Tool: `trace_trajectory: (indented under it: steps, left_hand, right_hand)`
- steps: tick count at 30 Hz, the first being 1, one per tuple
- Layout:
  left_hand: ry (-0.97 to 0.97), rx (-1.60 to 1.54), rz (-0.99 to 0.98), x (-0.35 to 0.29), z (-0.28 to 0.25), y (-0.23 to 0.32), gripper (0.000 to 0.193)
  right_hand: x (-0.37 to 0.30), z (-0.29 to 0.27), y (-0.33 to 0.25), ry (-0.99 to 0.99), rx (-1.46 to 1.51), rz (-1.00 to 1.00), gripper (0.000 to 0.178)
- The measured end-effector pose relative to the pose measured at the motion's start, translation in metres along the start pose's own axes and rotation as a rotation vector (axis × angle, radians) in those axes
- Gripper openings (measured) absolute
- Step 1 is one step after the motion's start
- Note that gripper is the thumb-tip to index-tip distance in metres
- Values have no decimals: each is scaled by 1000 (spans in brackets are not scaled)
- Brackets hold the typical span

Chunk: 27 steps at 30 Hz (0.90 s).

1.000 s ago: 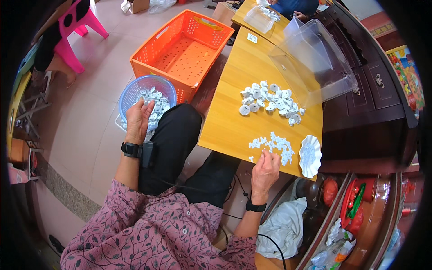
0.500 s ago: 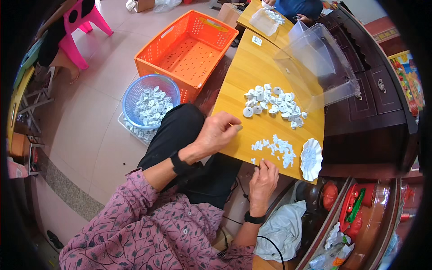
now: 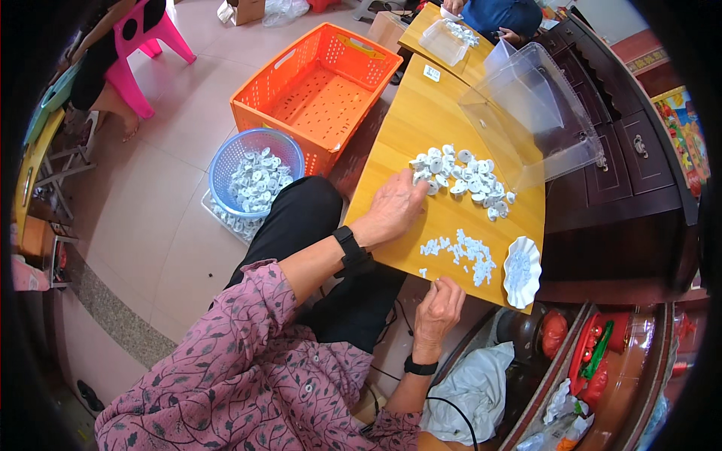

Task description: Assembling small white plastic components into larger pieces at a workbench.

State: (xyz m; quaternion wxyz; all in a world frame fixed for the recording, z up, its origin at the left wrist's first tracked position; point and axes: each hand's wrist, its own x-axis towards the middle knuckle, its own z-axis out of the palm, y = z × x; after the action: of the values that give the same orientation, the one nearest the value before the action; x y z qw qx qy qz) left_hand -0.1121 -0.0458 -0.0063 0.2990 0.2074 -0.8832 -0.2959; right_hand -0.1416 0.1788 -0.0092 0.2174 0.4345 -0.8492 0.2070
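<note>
My left hand (image 3: 395,207) reaches over the table to the near left edge of a heap of white round plastic parts (image 3: 475,180). Its thumb and forefinger close on one of these parts, mostly hidden by the fingers. At the table's near edge my right hand (image 3: 438,312) is held in a pinch; what sits between its fingertips is too small to make out. Just beyond it lie a loose white bit (image 3: 423,272) and a scatter of small white plastic pieces (image 3: 471,254). A white fluted dish (image 3: 535,287) holding tiny clear bits stands to their right.
A clear plastic bin (image 3: 583,154) rests tilted on the right of the yellow table (image 3: 406,98). Left of the table are an orange crate (image 3: 248,116) and a blue basket (image 3: 220,177) of similar white parts. Another person (image 3: 500,15) sits at the far end.
My left hand has moved forward and right, from the table's left edge to the heap of round parts. My right hand has dropped slightly toward me, still pinched.
</note>
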Motion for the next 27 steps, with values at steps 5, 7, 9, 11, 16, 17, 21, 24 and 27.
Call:
trace_trajectory:
  steps: [5,7,9,11,16,17,21,24,27]
  left_hand:
    - [-9,25,-33,-3,-3,-1,30]
    - [-12,49,-33,-6,-6,-2,29]
    - [-16,77,-37,-11,-11,-4,28]
    - [20,-79,-66,-19,-18,-4,31]
    - [-332,-1089,-354,-50,-42,-3,33]
    - [-391,-1506,-391,-59,-44,-4,33]
    - [-410,-1667,-462,-83,-53,0,32]
    - [-420,-1733,-456,-95,-49,1,33]
    - [-418,-1799,-445,-99,-48,1,34]
  right_hand:
    - [-2,-3,-4,14,10,28,9]
    - [-4,-3,-5,23,13,33,9]
    - [-6,-3,-7,72,123,103,8]
    - [-4,-7,-19,58,246,221,7]
    - [3,-17,-45,15,603,479,5]
    - [5,-18,-51,9,730,523,4]
    - [16,-25,-74,-31,996,619,5]
    - [21,-27,-82,-23,1057,606,5]
    - [28,-29,-93,-26,1095,583,5]
